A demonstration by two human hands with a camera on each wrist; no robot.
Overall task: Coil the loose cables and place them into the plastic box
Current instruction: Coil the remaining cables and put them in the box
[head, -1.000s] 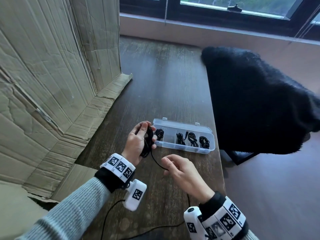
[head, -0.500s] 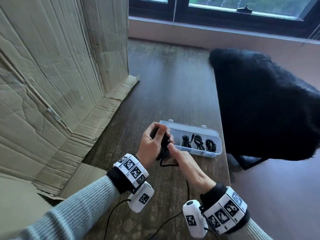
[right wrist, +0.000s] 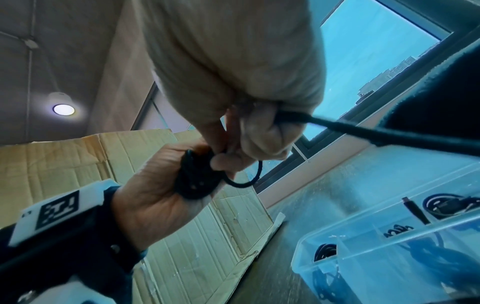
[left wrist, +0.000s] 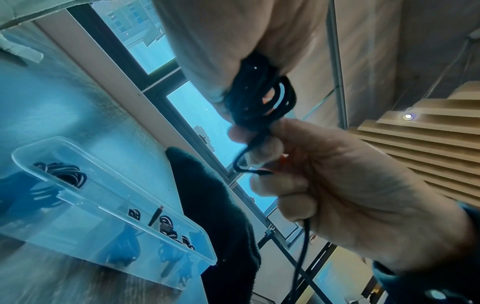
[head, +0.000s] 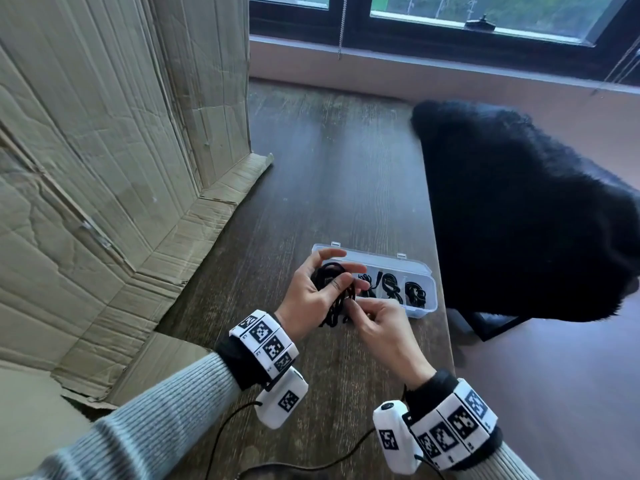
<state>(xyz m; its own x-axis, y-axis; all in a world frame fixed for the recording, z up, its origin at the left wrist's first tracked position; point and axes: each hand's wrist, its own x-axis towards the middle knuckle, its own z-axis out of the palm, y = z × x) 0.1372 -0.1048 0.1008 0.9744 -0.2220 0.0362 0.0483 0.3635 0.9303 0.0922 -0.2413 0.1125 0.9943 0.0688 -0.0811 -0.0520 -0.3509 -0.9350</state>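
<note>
My left hand (head: 337,270) grips a bundle of black cable (head: 331,315) wound into loops, thumb across its middle, just in front of the clear plastic box (head: 420,271). My right hand (head: 355,306) pinches the cable's short loose tail right under the bundle. In the left wrist view the coil (left wrist: 259,96) sits against my left palm, and the right hand (left wrist: 262,142) holds a small loop of the tail. In the right wrist view the coil (right wrist: 197,176) lies in the left hand (right wrist: 155,189). Several coiled cables (head: 414,292) lie in the box's compartments.
Large cardboard sheets (head: 104,168) stand along the left of the dark wooden table (head: 329,168). A black fluffy cover (head: 519,220) drapes over a chair at the table's right edge. The wrist cameras' leads (head: 221,431) trail near me.
My right hand has come up and left from the table's near side to the coil in my left hand. The long trailing tail is gone; only a short loop hangs.
</note>
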